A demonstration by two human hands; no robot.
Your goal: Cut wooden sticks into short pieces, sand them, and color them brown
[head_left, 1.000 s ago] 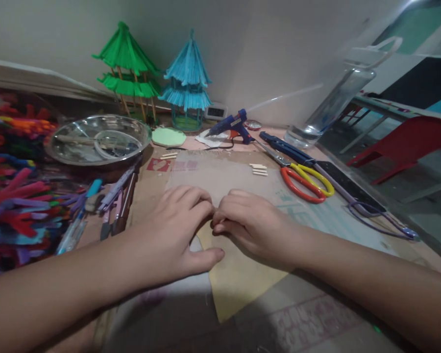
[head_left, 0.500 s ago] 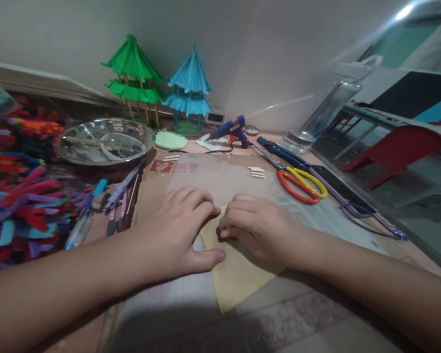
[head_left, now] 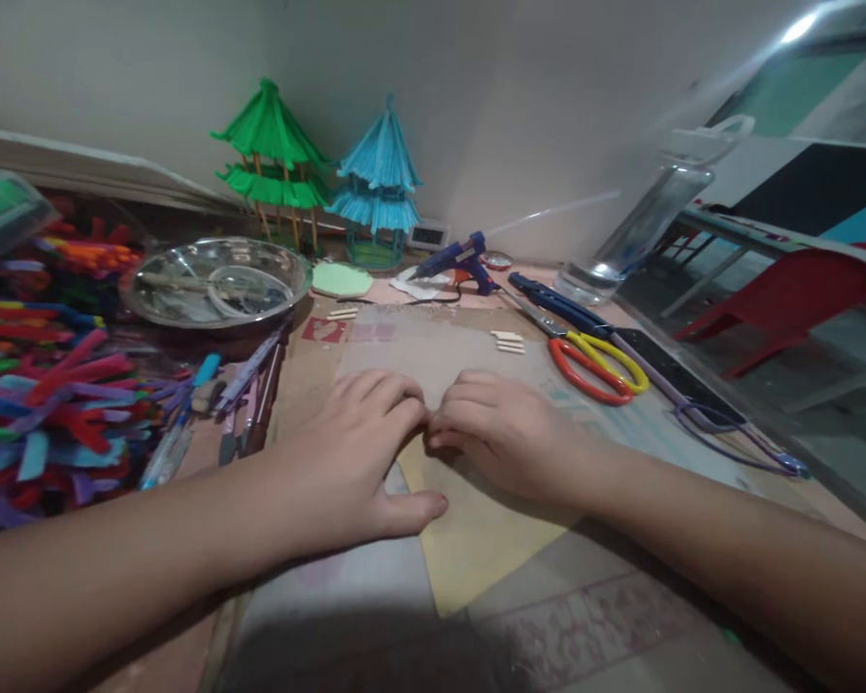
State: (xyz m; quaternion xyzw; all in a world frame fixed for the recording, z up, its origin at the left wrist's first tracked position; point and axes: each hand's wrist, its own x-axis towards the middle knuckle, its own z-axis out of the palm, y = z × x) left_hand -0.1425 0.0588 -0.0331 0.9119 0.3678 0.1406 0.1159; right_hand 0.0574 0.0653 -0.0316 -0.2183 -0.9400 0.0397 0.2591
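A pale yellow sheet of paper (head_left: 476,539) lies on a cardboard mat (head_left: 433,342) in front of me. My left hand (head_left: 346,452) rests flat on the paper's left side, fingers stretched forward and thumb out along its edge. My right hand (head_left: 505,433) sits on the paper's upper corner with its fingers curled and pressed together on the fold. The fingertips of both hands meet at that corner, and the paper under them is hidden.
Orange-and-yellow scissors (head_left: 596,361), a blue glue gun (head_left: 458,260) and short wooden sticks (head_left: 507,341) lie beyond my hands. A metal bowl (head_left: 216,284), pens (head_left: 249,380) and coloured craft strips (head_left: 43,385) fill the left. Green (head_left: 270,154) and blue (head_left: 379,173) paper pagodas stand at the wall; a clear bottle (head_left: 642,221) at right.
My right fingertips drew apart from the left hand's, then closed back against them at the paper's corner. The view shifted slightly; the paper has stayed put.
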